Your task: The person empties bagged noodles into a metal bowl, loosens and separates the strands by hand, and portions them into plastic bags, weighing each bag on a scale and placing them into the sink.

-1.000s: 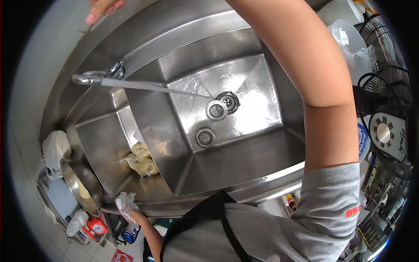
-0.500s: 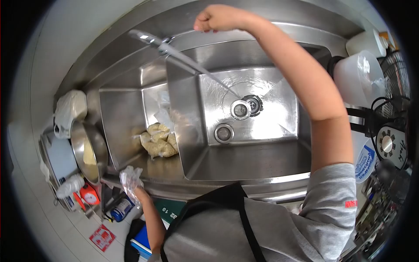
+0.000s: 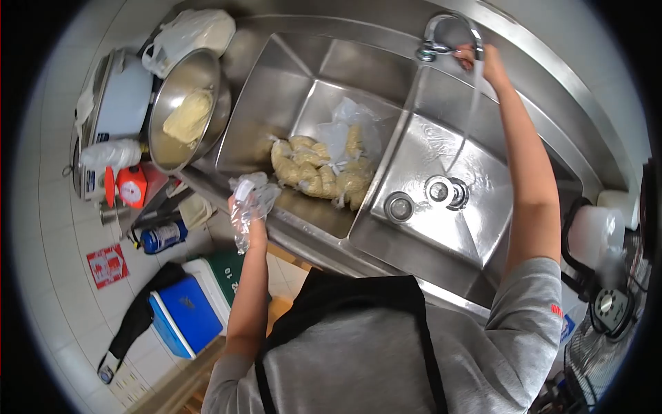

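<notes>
Only "10" legible, on green panel [image 3: 225, 281]; red/wht sign [image 3: 107, 266], sleeve print [image 3: 556, 310], fan ctrl markings [image 3: 610, 303] too blurry.

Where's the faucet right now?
In the head view, the faucet stands toward the upper right, by the back end of the sink divider, with the right hand at its lever.

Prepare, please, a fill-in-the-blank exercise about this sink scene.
The person's ____ hand is at the tap.
A stream of ____ falls from the tap.
The filled bags lie in the basin on the person's ____.
The yellow mass is inside a metal ____.

Missing words: right; water; left; bowl.
</notes>
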`<action>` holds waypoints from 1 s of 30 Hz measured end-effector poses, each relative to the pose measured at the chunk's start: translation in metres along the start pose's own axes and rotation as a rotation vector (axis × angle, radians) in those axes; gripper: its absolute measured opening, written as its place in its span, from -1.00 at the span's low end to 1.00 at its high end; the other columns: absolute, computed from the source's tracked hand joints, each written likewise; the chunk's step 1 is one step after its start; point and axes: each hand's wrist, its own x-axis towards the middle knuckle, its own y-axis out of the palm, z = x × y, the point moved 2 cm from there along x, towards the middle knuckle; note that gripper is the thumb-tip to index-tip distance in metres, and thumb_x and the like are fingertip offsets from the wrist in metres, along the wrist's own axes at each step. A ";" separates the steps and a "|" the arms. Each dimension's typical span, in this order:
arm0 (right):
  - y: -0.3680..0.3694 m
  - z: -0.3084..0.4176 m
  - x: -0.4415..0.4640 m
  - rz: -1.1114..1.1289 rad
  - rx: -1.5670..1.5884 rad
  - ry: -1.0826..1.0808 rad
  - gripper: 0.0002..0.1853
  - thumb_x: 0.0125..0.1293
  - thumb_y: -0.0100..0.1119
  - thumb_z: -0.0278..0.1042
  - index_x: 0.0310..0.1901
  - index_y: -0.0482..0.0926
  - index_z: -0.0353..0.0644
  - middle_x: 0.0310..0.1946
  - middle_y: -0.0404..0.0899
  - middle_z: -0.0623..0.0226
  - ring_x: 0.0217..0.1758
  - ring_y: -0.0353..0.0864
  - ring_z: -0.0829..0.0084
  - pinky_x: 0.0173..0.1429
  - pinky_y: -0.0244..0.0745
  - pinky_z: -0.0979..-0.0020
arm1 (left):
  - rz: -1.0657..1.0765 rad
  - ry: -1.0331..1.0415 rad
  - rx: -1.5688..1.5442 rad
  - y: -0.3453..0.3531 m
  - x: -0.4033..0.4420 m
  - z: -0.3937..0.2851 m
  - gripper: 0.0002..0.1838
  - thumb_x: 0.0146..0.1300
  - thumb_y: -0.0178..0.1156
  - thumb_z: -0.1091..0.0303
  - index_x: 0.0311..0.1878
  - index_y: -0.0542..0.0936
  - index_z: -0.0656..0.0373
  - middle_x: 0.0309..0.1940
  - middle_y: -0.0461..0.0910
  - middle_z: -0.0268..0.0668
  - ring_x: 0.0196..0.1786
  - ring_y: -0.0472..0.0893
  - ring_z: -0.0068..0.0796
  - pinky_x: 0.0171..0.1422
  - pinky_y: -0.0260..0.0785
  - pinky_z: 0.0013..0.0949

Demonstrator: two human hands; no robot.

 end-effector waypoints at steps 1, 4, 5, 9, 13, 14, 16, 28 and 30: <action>-0.004 0.012 -0.007 0.011 0.131 0.054 -0.69 0.08 0.27 -0.10 -0.45 0.63 -0.24 -0.71 0.49 0.38 -0.63 0.44 0.57 -0.48 0.33 0.43 | -0.002 -0.012 -0.019 0.000 0.000 -0.001 -0.79 0.18 0.10 0.42 -0.12 0.42 0.22 -0.22 0.46 -0.29 -0.14 0.42 -0.48 -0.01 0.27 -0.43; 0.002 0.004 -0.003 0.102 0.343 0.138 -0.65 0.10 0.26 -0.04 -0.40 0.63 -0.24 -0.67 0.52 0.39 -0.60 0.45 0.61 -0.46 0.37 0.51 | -0.009 -0.096 -0.099 0.003 -0.002 -0.022 -0.79 0.17 0.13 0.44 -0.13 0.40 0.19 -0.25 0.45 -0.33 -0.16 0.41 -0.52 -0.03 0.27 -0.47; 0.004 0.004 -0.004 0.087 0.376 0.175 -0.63 0.10 0.26 -0.02 -0.38 0.62 -0.24 -0.66 0.53 0.38 -0.60 0.47 0.60 -0.46 0.38 0.53 | -0.012 -0.049 -0.034 0.003 -0.004 -0.038 -0.78 0.15 0.14 0.45 -0.13 0.38 0.17 -0.27 0.44 -0.35 -0.17 0.41 -0.54 -0.04 0.27 -0.48; 0.018 -0.003 0.009 0.007 0.456 0.368 -0.58 0.11 0.22 0.05 -0.34 0.61 -0.23 -0.62 0.54 0.34 -0.60 0.50 0.58 -0.45 0.44 0.56 | 0.038 -0.095 -0.107 0.002 -0.002 -0.027 -0.77 0.13 0.15 0.47 -0.14 0.39 0.16 -0.24 0.46 -0.35 -0.15 0.41 -0.55 -0.04 0.28 -0.48; 0.013 0.006 0.005 0.012 0.338 0.436 -0.49 0.11 0.16 0.19 -0.34 0.59 -0.22 -0.60 0.53 0.32 -0.61 0.53 0.52 -0.46 0.47 0.53 | 0.168 -0.225 -0.307 0.003 -0.001 -0.022 -0.71 0.12 0.14 0.45 -0.07 0.43 0.24 -0.17 0.50 -0.30 -0.13 0.45 -0.53 -0.06 0.33 -0.44; 0.004 0.007 0.000 -0.011 0.400 0.435 -0.49 0.13 0.15 0.17 -0.33 0.59 -0.23 -0.57 0.54 0.33 -0.58 0.53 0.52 -0.45 0.47 0.53 | 0.192 -0.178 -0.269 0.003 0.005 -0.016 -0.70 0.14 0.09 0.43 -0.03 0.43 0.26 -0.13 0.50 -0.28 -0.11 0.47 -0.50 -0.04 0.34 -0.44; -0.028 0.019 -0.015 -0.057 0.524 0.432 -0.51 0.16 0.14 0.14 -0.30 0.59 -0.24 -0.52 0.56 0.34 -0.53 0.54 0.53 -0.43 0.47 0.53 | 0.239 -0.084 -0.193 0.004 0.023 0.003 -0.64 0.17 0.00 0.39 0.04 0.44 0.29 -0.05 0.50 -0.23 -0.07 0.50 -0.43 0.01 0.36 -0.43; 0.017 0.205 -0.137 -0.368 0.696 0.375 -0.65 0.32 -0.02 -0.16 -0.18 0.54 -0.35 -0.48 0.56 0.31 -0.50 0.49 0.54 -0.34 0.41 0.52 | 0.929 -0.557 0.069 0.251 0.177 0.160 -0.57 -0.03 0.12 0.12 -0.28 0.57 0.35 -0.32 0.58 -0.11 -0.26 0.54 -0.28 -0.14 0.34 -0.28; 0.068 0.233 -0.098 -0.038 0.663 0.382 -0.68 0.31 -0.02 -0.14 -0.19 0.56 -0.24 -0.46 0.57 0.37 -0.50 0.49 0.57 -0.35 0.42 0.52 | 0.911 -0.550 0.134 0.283 0.181 0.170 -0.56 -0.04 0.12 0.11 -0.29 0.57 0.37 -0.31 0.58 -0.07 -0.24 0.55 -0.24 -0.15 0.35 -0.25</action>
